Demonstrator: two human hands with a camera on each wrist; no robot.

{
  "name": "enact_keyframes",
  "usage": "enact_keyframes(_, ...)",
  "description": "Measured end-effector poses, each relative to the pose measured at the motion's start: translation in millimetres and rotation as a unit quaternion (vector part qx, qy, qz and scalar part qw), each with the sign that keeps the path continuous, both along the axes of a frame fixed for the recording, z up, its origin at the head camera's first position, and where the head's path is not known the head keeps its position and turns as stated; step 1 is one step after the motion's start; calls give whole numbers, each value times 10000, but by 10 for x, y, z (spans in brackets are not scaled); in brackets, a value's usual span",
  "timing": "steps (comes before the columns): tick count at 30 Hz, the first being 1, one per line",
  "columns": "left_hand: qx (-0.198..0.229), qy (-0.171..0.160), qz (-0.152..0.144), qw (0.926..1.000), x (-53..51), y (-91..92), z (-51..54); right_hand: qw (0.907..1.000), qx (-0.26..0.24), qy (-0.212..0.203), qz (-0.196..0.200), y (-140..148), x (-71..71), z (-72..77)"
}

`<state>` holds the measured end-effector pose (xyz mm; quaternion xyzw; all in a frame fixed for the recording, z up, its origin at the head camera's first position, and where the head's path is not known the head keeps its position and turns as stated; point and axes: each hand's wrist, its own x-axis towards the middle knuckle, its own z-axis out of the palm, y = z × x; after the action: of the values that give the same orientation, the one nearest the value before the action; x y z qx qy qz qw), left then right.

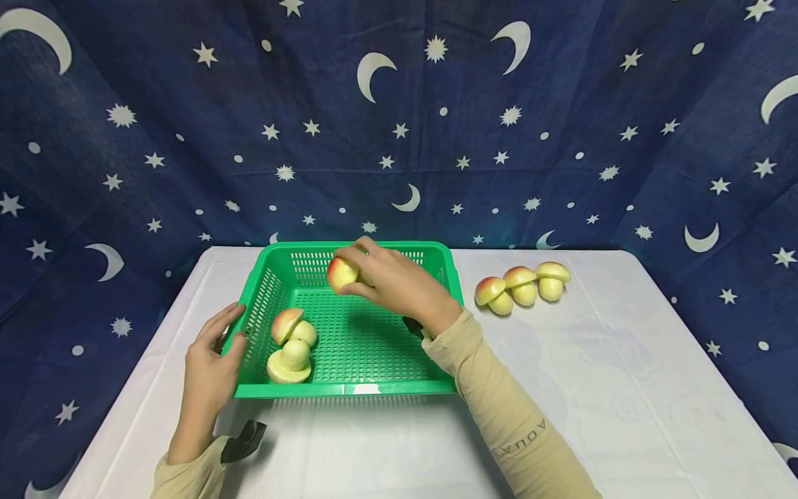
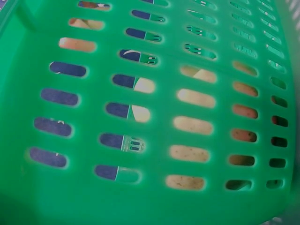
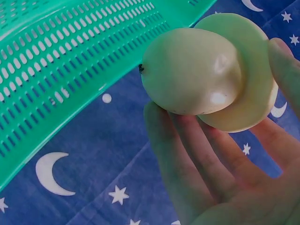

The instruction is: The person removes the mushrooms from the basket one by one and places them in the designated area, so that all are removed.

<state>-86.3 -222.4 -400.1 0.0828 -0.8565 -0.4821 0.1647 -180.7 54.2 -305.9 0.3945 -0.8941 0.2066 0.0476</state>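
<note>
My right hand holds a toy mushroom with a red-and-yellow cap above the back part of a green plastic basket. In the right wrist view, the mushroom's pale stem faces the camera, with fingers beneath it and the thumb against the cap. My left hand touches the basket's left rim, fingers extended and thumb apart; the left wrist view shows only the slotted wall up close. Inside the basket at left lie two more mushrooms, one tilted and one cap-down.
Three similar mushrooms stand in a leaning row right of the basket: the near one, the middle one and the far one. A white cloth covers the table. Behind hangs a dark blue curtain with moons and stars.
</note>
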Motion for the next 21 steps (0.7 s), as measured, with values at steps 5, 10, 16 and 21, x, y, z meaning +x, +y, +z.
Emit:
enact_keyframes(5, -19, -42, 8, 10000, -3, 0, 11, 9999, -22, 41, -166, 108, 39, 20)
enact_keyframes(10, 3, 4, -67, 10000, -5, 4, 18, 9995, -74, 68, -299, 234, 63, 15)
enact_keyframes(16, 6, 38, -85, 10000, -8, -3, 11, 9993, -153, 158, -316, 371, 78, -2)
enact_keyframes(21, 5, 30, -83, 10000, -8, -10, 3, 9987, -160, 194, -449, 482, 111, 4)
